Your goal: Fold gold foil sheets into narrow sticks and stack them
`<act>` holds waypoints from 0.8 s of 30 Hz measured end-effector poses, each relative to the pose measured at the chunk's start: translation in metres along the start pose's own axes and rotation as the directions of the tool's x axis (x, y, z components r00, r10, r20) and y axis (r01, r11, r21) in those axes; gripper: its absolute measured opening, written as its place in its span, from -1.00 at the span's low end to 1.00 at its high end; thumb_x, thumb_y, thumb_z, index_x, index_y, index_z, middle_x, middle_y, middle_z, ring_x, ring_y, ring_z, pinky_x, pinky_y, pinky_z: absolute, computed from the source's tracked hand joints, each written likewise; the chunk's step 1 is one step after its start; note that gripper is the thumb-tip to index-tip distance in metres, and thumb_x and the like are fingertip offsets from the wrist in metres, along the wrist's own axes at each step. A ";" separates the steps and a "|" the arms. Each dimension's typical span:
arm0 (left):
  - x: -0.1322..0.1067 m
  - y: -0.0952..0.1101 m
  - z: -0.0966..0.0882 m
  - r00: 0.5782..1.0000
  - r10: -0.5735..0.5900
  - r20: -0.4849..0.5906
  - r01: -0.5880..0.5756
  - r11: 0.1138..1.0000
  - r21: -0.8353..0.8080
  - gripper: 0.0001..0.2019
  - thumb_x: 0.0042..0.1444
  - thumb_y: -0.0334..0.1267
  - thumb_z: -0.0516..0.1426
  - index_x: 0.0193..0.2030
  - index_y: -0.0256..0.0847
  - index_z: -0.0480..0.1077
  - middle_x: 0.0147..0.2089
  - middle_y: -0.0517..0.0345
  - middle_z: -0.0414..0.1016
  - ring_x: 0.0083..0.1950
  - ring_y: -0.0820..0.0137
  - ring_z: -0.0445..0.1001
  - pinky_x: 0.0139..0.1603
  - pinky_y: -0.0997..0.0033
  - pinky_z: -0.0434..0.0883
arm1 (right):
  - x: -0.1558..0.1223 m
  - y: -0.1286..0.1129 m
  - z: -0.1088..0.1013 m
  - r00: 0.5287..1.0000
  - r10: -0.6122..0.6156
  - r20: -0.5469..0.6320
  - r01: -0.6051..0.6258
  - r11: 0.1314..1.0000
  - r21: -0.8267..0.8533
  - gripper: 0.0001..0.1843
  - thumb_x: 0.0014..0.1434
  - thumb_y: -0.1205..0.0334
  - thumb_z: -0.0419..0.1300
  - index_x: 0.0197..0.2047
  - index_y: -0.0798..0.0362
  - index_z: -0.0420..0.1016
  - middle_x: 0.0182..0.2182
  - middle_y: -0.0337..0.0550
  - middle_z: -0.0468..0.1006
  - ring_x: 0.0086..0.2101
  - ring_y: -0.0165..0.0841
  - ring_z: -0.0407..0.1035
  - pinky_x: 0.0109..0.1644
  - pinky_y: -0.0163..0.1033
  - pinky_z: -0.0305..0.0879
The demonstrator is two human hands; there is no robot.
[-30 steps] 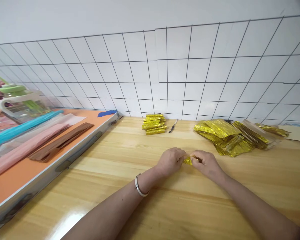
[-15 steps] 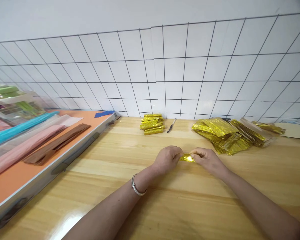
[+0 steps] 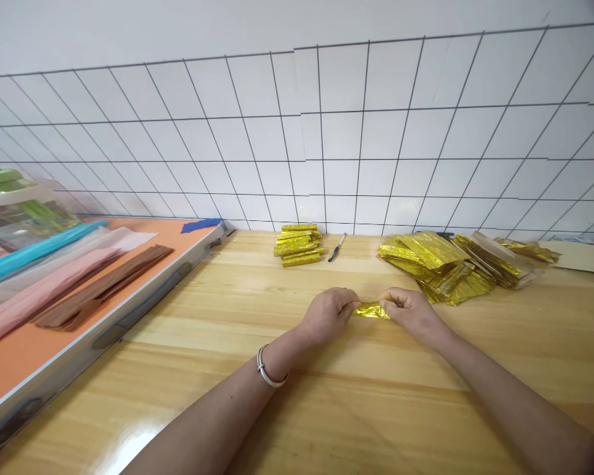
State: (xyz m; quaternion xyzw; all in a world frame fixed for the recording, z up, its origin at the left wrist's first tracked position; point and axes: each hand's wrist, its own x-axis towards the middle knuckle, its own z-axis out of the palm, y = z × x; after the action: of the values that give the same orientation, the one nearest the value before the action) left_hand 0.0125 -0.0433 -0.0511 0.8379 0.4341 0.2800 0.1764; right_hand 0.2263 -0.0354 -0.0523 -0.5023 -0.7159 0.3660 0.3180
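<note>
Both hands pinch a small folded strip of gold foil just above the wooden table. My left hand grips its left end with closed fingers; a silver bangle sits on that wrist. My right hand pinches the right end. Behind them, by the wall, lies a neat stack of folded gold strips. A loose heap of gold foil sheets spreads at the back right.
A pen lies beside the folded stack. To the left an orange board in a metal frame carries pink, brown and blue paper strips and a clear container. A white gridded wall closes the back.
My hands have drawn slightly apart, so more of the gold strip shows between them. The view has shifted a little to the right.
</note>
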 end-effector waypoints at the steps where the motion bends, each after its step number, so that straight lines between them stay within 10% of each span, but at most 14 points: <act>1: 0.000 -0.001 0.000 1.000 -0.002 -0.003 0.002 1.000 -0.004 -0.79 0.21 -0.31 -0.05 -0.36 -0.23 0.38 -0.39 0.17 0.44 -0.32 0.45 0.37 -0.28 0.53 0.26 | 0.000 0.000 -0.001 1.000 0.002 0.029 -0.002 1.000 0.020 -0.76 0.07 0.11 0.08 -0.45 0.09 0.43 -0.58 -0.31 0.32 -0.54 -0.47 0.16 -0.49 -0.37 0.07; 24: 0.002 -0.011 0.000 0.997 -0.071 0.019 0.072 0.995 -0.071 -0.79 0.19 -0.27 -0.04 -0.36 -0.23 0.38 -0.39 0.20 0.44 -0.36 0.47 0.36 -0.33 0.55 0.25 | 0.004 0.012 -0.005 0.998 -0.007 0.068 0.007 1.000 -0.008 -0.69 0.14 0.03 0.05 -0.49 0.07 0.36 -0.61 -0.31 0.37 -0.54 -0.43 0.28 -0.44 -0.33 0.17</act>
State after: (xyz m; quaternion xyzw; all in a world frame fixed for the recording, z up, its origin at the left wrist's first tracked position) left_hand 0.0067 -0.0361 -0.0563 0.8173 0.4521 0.2818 0.2197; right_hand 0.2354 -0.0280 -0.0589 -0.4884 -0.7296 0.3788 0.2929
